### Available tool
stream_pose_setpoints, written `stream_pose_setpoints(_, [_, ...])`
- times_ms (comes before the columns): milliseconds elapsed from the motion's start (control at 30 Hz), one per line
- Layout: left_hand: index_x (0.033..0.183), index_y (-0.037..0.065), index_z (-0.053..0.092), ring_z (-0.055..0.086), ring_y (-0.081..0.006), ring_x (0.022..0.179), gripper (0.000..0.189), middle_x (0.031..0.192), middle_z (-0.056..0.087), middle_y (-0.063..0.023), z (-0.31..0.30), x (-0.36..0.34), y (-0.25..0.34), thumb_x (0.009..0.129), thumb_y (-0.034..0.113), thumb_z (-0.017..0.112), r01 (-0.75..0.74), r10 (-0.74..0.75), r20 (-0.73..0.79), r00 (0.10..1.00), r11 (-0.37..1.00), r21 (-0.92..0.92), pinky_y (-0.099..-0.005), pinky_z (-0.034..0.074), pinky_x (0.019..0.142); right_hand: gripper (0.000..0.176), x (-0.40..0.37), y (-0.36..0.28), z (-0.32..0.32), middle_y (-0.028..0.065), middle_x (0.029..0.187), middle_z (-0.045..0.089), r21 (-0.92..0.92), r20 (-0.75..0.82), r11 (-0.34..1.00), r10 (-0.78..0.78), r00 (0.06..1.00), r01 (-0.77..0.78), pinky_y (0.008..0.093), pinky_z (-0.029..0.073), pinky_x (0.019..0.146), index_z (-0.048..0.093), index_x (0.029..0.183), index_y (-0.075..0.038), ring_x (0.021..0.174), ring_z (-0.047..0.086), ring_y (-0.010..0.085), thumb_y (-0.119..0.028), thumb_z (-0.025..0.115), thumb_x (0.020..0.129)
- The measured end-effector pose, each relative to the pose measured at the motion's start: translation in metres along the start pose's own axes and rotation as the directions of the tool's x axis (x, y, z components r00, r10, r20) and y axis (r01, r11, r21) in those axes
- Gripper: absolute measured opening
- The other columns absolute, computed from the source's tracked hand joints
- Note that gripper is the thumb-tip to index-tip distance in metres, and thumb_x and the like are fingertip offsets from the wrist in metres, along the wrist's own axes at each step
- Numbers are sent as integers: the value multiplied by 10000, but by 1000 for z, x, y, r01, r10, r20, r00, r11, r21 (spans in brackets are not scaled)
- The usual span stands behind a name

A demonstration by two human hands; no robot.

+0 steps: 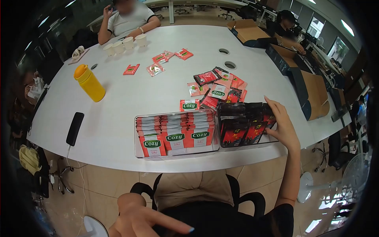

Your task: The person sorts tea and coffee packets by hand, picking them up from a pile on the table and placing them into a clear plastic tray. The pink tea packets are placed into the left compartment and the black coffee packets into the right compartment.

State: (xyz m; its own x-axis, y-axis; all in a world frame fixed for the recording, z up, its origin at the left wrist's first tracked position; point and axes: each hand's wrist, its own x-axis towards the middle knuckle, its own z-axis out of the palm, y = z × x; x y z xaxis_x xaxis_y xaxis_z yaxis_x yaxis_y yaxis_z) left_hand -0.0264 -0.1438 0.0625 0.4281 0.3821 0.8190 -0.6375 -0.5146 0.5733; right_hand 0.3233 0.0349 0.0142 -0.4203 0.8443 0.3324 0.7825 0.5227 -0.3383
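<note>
My left hand is low in front of my body, fingers stretched out, with nothing in it. At the right end of a clear box, my right hand has its thumb in front and fingers behind, around some black and red packets. More black and red packets stand in that box. Beside it on the left, a clear box holds rows of red and white Cozy packets. Behind the boxes lies a loose pile of mixed packets. One Cozy packet lies just behind the left box.
On the white table are a yellow bottle, a phone, paper cups and scattered red packets. Open cardboard boxes line the right side. Two people sit across the table.
</note>
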Motion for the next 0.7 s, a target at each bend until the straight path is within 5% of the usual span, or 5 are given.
stream_pose_setpoints(267, [1414, 332, 318, 384, -209, 1304, 504, 1407, 415, 118, -8, 1, 3, 940, 474, 413, -6, 10, -49, 999, 996, 92, -728, 242, 940, 700, -14, 11, 9, 115, 1366, 425, 66, -203, 997, -21, 979, 35, 376, 354, 1029, 419, 1355, -106, 1258, 408, 274, -57, 678, 706])
stream_pose_setpoints(367, [1413, 318, 327, 364, -272, 1315, 552, 1400, 421, -124, -22, -10, 2, 913, 519, 445, -25, 30, -60, 998, 997, 70, -717, 226, 963, 573, -29, 24, 24, 116, 1383, 420, 399, -304, 897, 323, 896, -188, 389, 367, 1007, 417, 1350, -76, 1250, 425, 255, -142, 619, 818])
stream_pose_setpoints(433, [1455, 261, 118, 321, -316, 1334, 693, 1455, 303, -154, -34, -26, -11, 904, 563, 412, -32, 119, -152, 981, 875, 483, -647, 272, 996, 492, -38, 39, 42, 125, 1359, 433, 575, -341, 812, 350, 872, -102, 367, 405, 959, 412, 1348, -51, 1221, 444, 228, -233, 535, 908])
stream_pose_setpoints(567, [1446, 29, 172, 388, -409, 1274, 757, 1329, 426, -291, -73, -64, -51, 927, 549, 355, 496, 182, -571, 801, 334, 802, -546, 318, 1017, 509, -46, 38, 56, 130, 1352, 413, 737, -272, 667, 441, 855, -110, 323, 393, 961, 375, 1372, -29, 1237, 413, 206, -300, 466, 951])
stream_pose_setpoints(700, [1376, 8, 359, 398, -316, 1292, 571, 1376, 421, -209, -95, -95, -77, 946, 383, 370, 713, 142, -805, 575, 395, 579, -455, 334, 1031, 536, -43, 41, 60, 136, 1368, 398, 697, -271, 710, 387, 881, -97, 323, 344, 1006, 352, 1384, -5, 1275, 381, 228, -307, 456, 954])
